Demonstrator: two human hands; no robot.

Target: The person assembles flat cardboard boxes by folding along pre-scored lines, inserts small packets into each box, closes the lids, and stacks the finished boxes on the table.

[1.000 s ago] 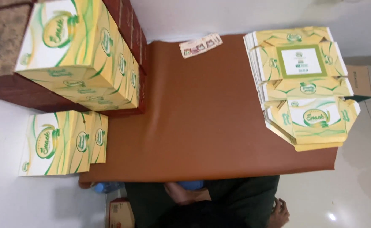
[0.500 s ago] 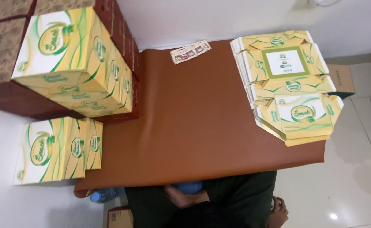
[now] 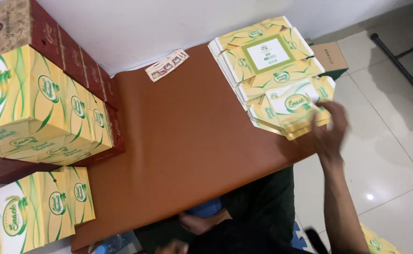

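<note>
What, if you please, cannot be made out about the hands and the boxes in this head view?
- Right hand: motion-blurred at the stack of flat cartons; whether it grips one cannot be told.
- Left hand: cut off by the bottom edge, blurred.
- Small printed strip: too small to identify.
- Folded boxes: cut off by the left edge.

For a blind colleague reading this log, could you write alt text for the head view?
The person's right hand reaches to a stack of flat yellow-green carton blanks at the right end of a brown table. Assembled yellow boxes are stacked at the left; the left hand stays low near the lap.
</note>
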